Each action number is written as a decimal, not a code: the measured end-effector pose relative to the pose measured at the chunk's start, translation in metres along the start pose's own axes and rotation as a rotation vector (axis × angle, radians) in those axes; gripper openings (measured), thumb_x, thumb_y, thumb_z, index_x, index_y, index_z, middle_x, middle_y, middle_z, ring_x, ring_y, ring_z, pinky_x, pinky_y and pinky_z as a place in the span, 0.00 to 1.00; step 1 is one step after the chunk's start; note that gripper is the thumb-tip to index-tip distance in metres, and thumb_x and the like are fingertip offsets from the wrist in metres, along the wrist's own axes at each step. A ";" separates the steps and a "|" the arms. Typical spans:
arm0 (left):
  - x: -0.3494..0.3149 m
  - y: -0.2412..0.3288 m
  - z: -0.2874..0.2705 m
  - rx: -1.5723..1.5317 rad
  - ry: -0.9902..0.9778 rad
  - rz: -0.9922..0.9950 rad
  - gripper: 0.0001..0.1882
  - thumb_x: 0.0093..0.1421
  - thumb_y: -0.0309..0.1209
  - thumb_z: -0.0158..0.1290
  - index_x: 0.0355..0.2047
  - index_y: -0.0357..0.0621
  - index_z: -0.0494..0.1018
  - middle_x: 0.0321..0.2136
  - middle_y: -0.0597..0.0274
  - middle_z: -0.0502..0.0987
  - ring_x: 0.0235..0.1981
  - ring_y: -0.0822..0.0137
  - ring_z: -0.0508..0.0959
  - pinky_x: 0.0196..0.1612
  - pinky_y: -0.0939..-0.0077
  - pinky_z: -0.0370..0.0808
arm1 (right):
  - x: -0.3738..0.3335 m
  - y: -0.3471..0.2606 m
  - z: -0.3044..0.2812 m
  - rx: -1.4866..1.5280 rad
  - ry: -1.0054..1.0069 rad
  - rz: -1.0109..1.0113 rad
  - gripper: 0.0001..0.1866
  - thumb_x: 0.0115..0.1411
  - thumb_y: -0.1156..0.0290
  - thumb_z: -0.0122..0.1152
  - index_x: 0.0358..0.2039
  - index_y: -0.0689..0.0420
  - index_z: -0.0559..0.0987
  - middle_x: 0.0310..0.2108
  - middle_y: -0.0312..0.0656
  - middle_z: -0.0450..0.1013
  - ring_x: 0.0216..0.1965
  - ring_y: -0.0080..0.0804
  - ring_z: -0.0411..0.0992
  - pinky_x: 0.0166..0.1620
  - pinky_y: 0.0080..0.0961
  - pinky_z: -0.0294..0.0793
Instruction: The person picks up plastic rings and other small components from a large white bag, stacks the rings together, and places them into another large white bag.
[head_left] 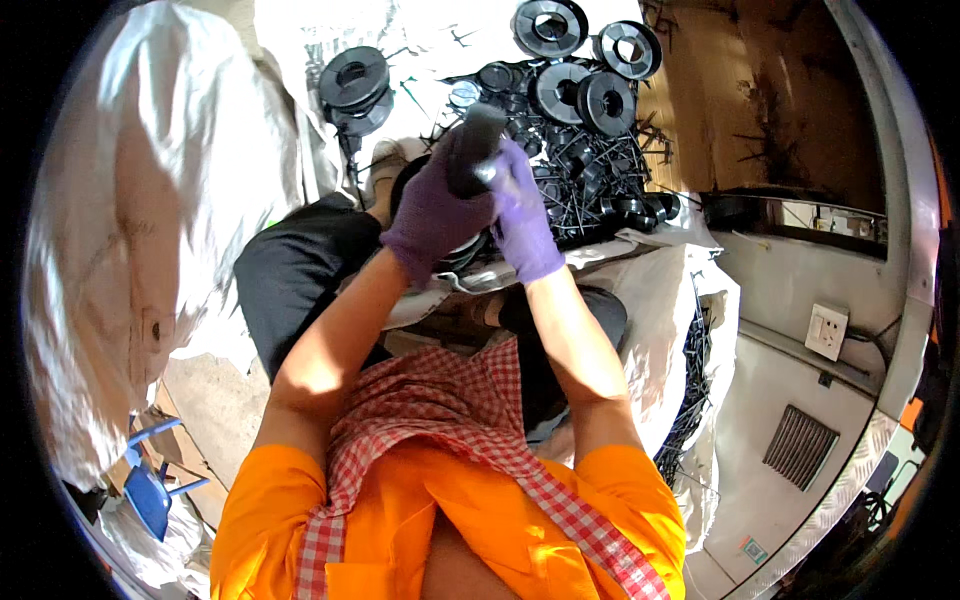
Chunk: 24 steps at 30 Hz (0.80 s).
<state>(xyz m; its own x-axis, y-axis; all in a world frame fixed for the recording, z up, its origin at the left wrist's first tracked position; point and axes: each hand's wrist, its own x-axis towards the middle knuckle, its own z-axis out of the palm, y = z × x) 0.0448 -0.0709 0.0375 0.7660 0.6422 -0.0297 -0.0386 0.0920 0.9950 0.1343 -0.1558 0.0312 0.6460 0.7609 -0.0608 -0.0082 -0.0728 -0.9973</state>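
head view: your left hand [437, 215], in a purple glove, is curled shut around a blurred, blunt-ended black part [477, 150]; your right hand [525, 220], gloved alike, bends in at its right side, grip too blurred to tell. the part sits above your knees, before a heap of spiky black plastic pieces [590, 190]. two flat black ring-shaped spools [340, 92] overlap at left.

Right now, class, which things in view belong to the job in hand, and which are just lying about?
Probably the job:
- dark part, blurred, held between left hand and right hand
- black pile
- reels

Probably just around:
- blue object
- socket
- vent
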 end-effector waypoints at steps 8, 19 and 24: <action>-0.067 0.048 -0.086 -0.213 -0.505 -0.150 0.18 0.55 0.34 0.56 0.44 0.39 0.73 0.39 0.62 0.76 0.39 0.71 0.75 0.45 0.74 0.72 | -0.050 -0.051 0.004 -0.732 -0.730 -1.049 0.16 0.40 0.73 0.62 0.33 0.55 0.75 0.49 0.52 0.66 0.50 0.57 0.65 0.51 0.46 0.69; -0.124 0.027 -0.031 0.169 -0.109 0.226 0.41 0.47 0.29 0.62 0.61 0.42 0.56 0.41 0.55 0.75 0.40 0.65 0.77 0.45 0.74 0.73 | -0.093 -0.021 0.006 0.039 -0.285 0.315 0.33 0.56 0.59 0.64 0.54 0.61 0.59 0.40 0.43 0.69 0.36 0.28 0.72 0.36 0.23 0.74; -0.098 0.023 -0.078 -0.097 -0.614 -0.021 0.19 0.53 0.27 0.55 0.47 0.39 0.70 0.39 0.58 0.76 0.41 0.64 0.76 0.46 0.72 0.73 | -0.108 -0.044 -0.001 -0.798 -0.529 -0.854 0.24 0.44 0.71 0.66 0.44 0.51 0.71 0.48 0.47 0.65 0.52 0.51 0.64 0.51 0.40 0.70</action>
<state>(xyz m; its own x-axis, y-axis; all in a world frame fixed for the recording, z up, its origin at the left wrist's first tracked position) -0.0807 -0.0725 0.0556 0.9953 0.0876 0.0400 -0.0559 0.1875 0.9807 0.0651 -0.2355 0.0817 -0.1621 0.9060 0.3911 0.8329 0.3381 -0.4382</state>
